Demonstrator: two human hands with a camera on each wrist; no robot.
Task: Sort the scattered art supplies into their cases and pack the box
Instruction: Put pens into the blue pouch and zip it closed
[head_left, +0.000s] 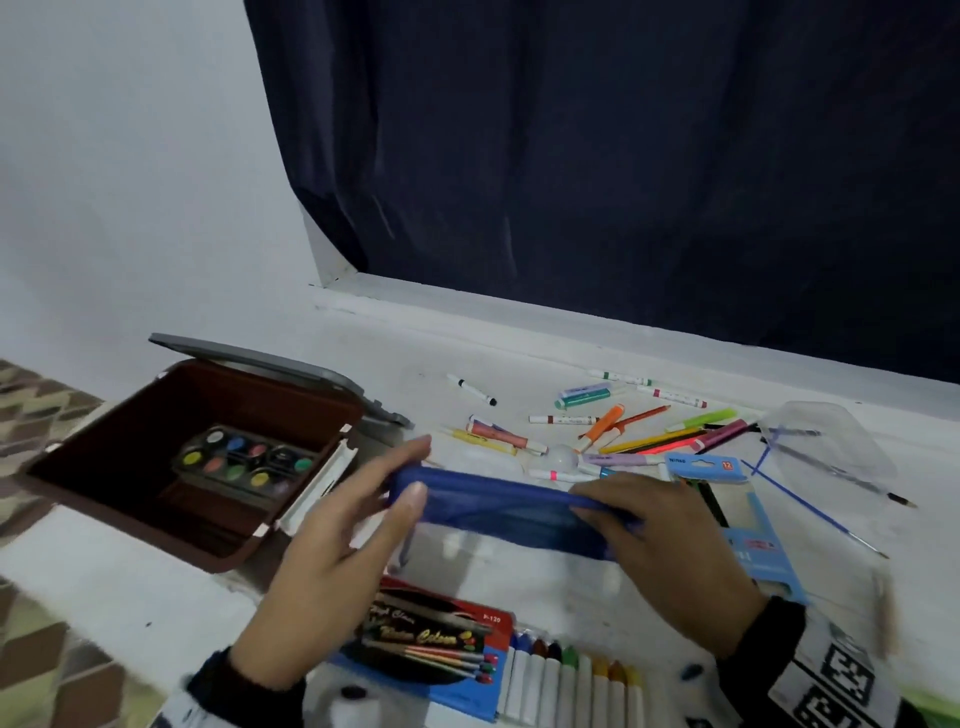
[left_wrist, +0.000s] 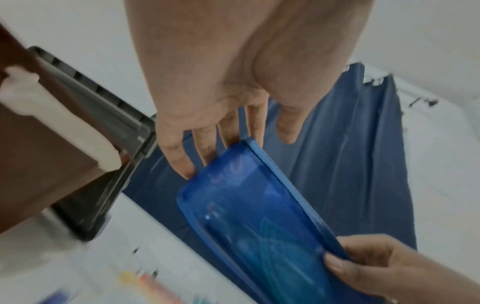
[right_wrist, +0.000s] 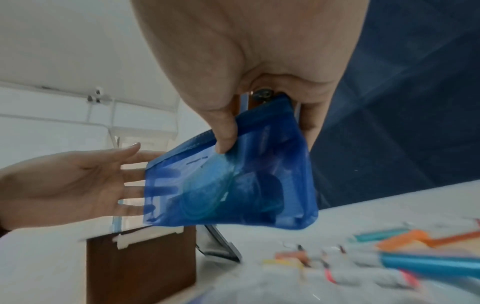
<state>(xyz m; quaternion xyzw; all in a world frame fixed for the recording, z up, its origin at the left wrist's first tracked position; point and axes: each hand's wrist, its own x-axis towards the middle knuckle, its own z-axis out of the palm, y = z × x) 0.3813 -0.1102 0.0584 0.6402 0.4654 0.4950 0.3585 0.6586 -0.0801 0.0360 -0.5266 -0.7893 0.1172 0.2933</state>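
We are pinching the blue pouch with our right hand; our left hand is touching its blurred end, fingers straight, beside the box.

I noted the pouch as translucent blue plastic, glossy, with a stitched cloth edge band visible in the left wrist view. The box was brown plastic with a smooth, semi-matt finish; its lid was grey plastic and its latches white plastic. The paint set sat in a dark glossy tray. The worktop looked white and matt. The crayon pack was glossy printed card. The curtain was dark blue cloth, matt and folded. The clear case was transparent glossy plastic.
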